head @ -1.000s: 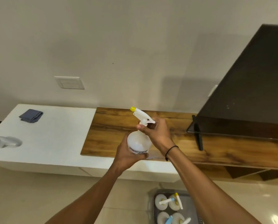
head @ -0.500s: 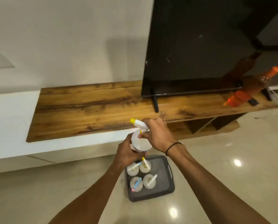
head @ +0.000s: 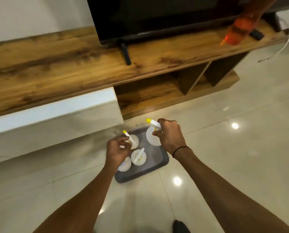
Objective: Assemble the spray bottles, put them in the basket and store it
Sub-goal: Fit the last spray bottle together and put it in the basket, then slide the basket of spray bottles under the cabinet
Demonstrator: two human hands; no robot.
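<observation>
A dark grey basket (head: 164,159) stands on the tiled floor below the TV unit. Three white spray bottles stand in it: one with a yellow nozzle (head: 135,140), one with a white sprayer (head: 138,157), and one (head: 126,165) partly hidden under my left hand. My right hand (head: 169,137) grips the sprayer head of another white bottle with a yellow nozzle (head: 152,137), held upright over the basket's back right corner. My left hand (head: 115,150) hovers over the basket's left side with loosely curled fingers, beside the yellow-nozzle bottle, holding nothing I can make out.
A wooden TV unit (head: 73,64) carries a black TV (head: 157,14), an orange bottle (head: 239,29) and a remote (head: 257,34). Open shelf compartments (head: 148,95) lie under it just behind the basket. A white ledge (head: 53,111) juts out on the left. My shoe (head: 180,227) is at the bottom edge.
I have looked down and lowered the bottle towards the basket. My left hand has let go of the bottle's body; only my right hand holds it now.
</observation>
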